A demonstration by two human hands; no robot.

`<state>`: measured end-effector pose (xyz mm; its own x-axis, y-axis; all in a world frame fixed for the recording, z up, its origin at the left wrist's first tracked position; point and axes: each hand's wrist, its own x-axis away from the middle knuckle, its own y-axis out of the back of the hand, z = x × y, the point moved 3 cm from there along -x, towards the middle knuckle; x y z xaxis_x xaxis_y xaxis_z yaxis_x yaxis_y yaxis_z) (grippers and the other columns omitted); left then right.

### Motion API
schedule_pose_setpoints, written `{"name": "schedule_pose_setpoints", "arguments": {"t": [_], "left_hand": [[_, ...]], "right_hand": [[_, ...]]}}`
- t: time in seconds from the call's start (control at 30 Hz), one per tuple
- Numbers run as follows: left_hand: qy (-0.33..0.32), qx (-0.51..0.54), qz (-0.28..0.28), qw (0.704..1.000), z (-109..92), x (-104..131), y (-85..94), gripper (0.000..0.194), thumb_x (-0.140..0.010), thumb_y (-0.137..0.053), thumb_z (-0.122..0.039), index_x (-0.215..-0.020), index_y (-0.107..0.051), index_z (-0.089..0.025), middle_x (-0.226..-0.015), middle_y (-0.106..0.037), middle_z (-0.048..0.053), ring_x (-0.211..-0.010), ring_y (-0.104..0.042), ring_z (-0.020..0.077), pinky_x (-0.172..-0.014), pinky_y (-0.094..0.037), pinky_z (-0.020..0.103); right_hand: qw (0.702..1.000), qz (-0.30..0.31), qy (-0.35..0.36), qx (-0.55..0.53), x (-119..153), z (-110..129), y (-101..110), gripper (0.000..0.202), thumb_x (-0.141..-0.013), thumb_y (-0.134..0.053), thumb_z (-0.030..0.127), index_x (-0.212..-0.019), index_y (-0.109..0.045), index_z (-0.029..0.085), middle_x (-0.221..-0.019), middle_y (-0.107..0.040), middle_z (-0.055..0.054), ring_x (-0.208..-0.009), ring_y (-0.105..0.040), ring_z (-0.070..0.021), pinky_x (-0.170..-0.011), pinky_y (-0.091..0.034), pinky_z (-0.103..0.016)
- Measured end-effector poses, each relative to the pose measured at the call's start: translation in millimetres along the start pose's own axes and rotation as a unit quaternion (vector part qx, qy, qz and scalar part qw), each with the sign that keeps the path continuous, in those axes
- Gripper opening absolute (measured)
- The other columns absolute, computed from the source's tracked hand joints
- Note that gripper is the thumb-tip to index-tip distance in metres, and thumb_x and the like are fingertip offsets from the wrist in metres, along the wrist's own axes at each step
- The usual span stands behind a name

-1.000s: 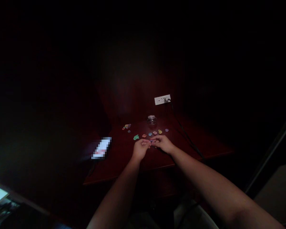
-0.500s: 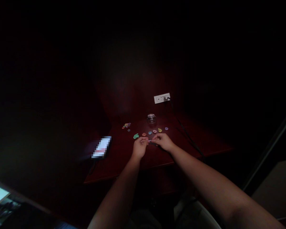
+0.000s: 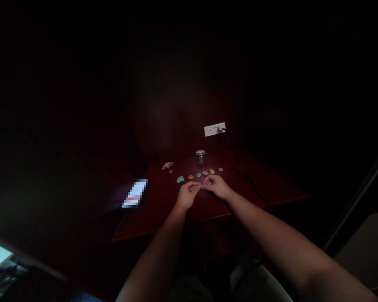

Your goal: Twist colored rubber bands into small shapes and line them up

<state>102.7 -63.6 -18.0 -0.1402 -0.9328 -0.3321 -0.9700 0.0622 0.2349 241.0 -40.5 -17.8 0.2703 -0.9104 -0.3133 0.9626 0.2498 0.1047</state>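
My left hand [image 3: 188, 194] and my right hand [image 3: 217, 186] meet over the front half of the dark red table. Fingertips of both are pinched on a small pinkish-purple hair tie [image 3: 202, 186], mostly hidden by the fingers. Just beyond the hands, small piles of hair ties are sorted by colour in a row: green ties [image 3: 180, 179], orange ties [image 3: 191, 177], blue ties [image 3: 198, 175], pink ties [image 3: 205, 173], yellow ties [image 3: 212, 171] and a purple tie [image 3: 221, 169]. At the back left lies a mixed-colour heap of ties [image 3: 167, 165], with one loose tie [image 3: 170, 171] in front.
A clear lidded jar [image 3: 200, 157] stands behind the row. On the table's left edge rests a phone [image 3: 135, 193] with a lit, blurred screen. A black cable [image 3: 244, 169] runs from the wall socket [image 3: 214, 129] down across the right side of the table [image 3: 164, 214].
The left hand has shifted slightly right, so the fingertips of both hands are closer together. Less of the purple hair tie shows between them. The piles and jar stay put.
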Motion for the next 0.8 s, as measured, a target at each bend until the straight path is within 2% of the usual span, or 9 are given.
{"name": "schedule_pose_setpoints", "arguments": {"t": [0.17,0.4,0.57,0.67,0.8], "left_hand": [[-0.010,-0.007,-0.020,1.000,0.3,-2.2,2.1,0.018,-0.066,-0.059,-0.026,-0.078,-0.060,-0.012,-0.070,-0.062,0.005,-0.065,-0.056,0.0113,-0.063,-0.044,0.023],[-0.008,-0.014,-0.049,0.999,0.1,-2.5,4.7,0.017,-0.066,-0.058,-0.026,-0.077,-0.060,-0.013,-0.068,-0.061,0.004,-0.063,-0.056,0.0108,-0.060,-0.043,0.022],[-0.004,-0.013,-0.057,0.998,-0.9,-2.1,5.2,0.016,-0.065,-0.057,-0.020,-0.079,-0.060,-0.012,-0.069,-0.061,0.004,-0.062,-0.056,0.0108,-0.060,-0.043,0.022],[-0.002,-0.012,-0.054,0.998,-1.8,-0.6,4.5,0.018,-0.063,-0.058,-0.017,-0.081,-0.061,-0.012,-0.070,-0.062,0.004,-0.063,-0.056,0.0109,-0.061,-0.044,0.022],[-0.010,-0.004,-0.024,1.000,-3.3,1.2,2.3,0.023,-0.062,-0.062,-0.023,-0.083,-0.061,-0.012,-0.076,-0.064,0.006,-0.067,-0.057,0.0121,-0.064,-0.045,0.024]], "right_hand": [[1.000,0.011,-0.007,-0.022,1.2,2.5,-1.4,0.030,-0.051,-0.069,0.034,-0.068,-0.056,0.012,-0.053,-0.050,0.004,-0.046,-0.041,-0.0062,-0.045,-0.031,-0.020],[0.998,0.032,-0.022,-0.042,1.5,-0.7,-1.7,0.028,-0.057,-0.065,0.030,-0.076,-0.060,0.010,-0.055,-0.054,0.002,-0.045,-0.043,-0.0056,-0.045,-0.032,-0.019],[0.999,0.029,-0.013,-0.031,-0.3,-3.6,-0.6,0.025,-0.058,-0.064,0.030,-0.073,-0.060,0.011,-0.051,-0.054,0.002,-0.044,-0.045,-0.0067,-0.045,-0.035,-0.020],[0.999,0.022,-0.013,-0.025,-0.4,-2.8,-0.5,0.025,-0.057,-0.065,0.032,-0.071,-0.059,0.011,-0.049,-0.054,0.002,-0.044,-0.046,-0.0076,-0.045,-0.035,-0.021],[0.999,0.022,-0.020,-0.018,0.2,-0.5,-1.0,0.028,-0.056,-0.066,0.034,-0.070,-0.059,0.011,-0.048,-0.054,0.002,-0.044,-0.046,-0.0081,-0.045,-0.036,-0.021]]}}
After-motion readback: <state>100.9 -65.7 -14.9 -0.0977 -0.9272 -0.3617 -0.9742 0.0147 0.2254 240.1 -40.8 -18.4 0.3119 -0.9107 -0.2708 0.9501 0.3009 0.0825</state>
